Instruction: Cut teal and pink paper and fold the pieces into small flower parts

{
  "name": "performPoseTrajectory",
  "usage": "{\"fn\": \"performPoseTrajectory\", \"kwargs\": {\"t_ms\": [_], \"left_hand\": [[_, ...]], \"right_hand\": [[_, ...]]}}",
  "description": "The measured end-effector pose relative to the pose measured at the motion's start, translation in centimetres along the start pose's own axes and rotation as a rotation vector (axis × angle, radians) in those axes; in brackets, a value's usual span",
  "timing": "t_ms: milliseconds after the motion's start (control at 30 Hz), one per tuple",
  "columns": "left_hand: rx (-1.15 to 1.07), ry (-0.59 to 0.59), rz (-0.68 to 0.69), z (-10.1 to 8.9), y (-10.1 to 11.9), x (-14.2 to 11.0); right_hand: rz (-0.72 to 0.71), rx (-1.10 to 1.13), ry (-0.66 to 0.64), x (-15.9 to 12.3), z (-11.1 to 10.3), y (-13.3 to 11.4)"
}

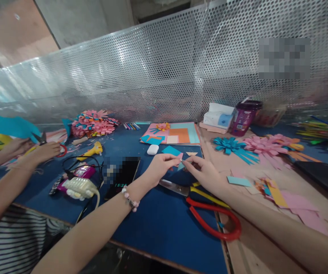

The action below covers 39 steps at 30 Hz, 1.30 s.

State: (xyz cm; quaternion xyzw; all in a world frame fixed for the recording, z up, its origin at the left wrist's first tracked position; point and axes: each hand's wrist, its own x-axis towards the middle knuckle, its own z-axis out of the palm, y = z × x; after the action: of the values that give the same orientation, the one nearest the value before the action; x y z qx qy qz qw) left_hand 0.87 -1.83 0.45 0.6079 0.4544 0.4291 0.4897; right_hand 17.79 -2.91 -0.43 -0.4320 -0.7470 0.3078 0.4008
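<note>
My left hand (158,167), with a bead bracelet on its wrist, pinches a small piece of paper (180,156) that looks pink. Facing it, my right hand (203,172) has thumb and forefinger closed at the same spot, by a bit of teal paper (180,166). Whether these are one piece or two I cannot make out. Behind the fingers lie a blue paper square (170,150) and a small cream scrap (191,153). Large scissors (209,203) with red and yellow handles rest below my hands, partly under my right forearm.
A co-worker's hands (42,152) cut blue paper with scissors at left. Around me are a phone (124,177), a white earbud case (153,149), colored sheets (181,135), paper flowers (229,145), a purple cup (244,120) and a power strip with cables (78,186). A perforated metal panel (158,68) stands behind.
</note>
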Motion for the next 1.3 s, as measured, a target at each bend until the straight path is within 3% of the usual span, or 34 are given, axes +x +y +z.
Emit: {"fn": "performPoseTrajectory", "kwargs": {"t_ms": [500, 700, 1300], "left_hand": [[-0.024, 0.064, -0.009, 0.23, 0.34, -0.15], [-0.024, -0.02, -0.027, -0.03, 0.55, -0.21], [0.188, -0.089, 0.034, -0.49, 0.23, 0.01]], "right_hand": [[0.036, 0.057, -0.07, 0.07, 0.19, 0.49], [0.004, 0.127, -0.02, 0.16, 0.22, 0.67], [0.112, 0.293, 0.044, 0.46, 0.24, 0.99]]}}
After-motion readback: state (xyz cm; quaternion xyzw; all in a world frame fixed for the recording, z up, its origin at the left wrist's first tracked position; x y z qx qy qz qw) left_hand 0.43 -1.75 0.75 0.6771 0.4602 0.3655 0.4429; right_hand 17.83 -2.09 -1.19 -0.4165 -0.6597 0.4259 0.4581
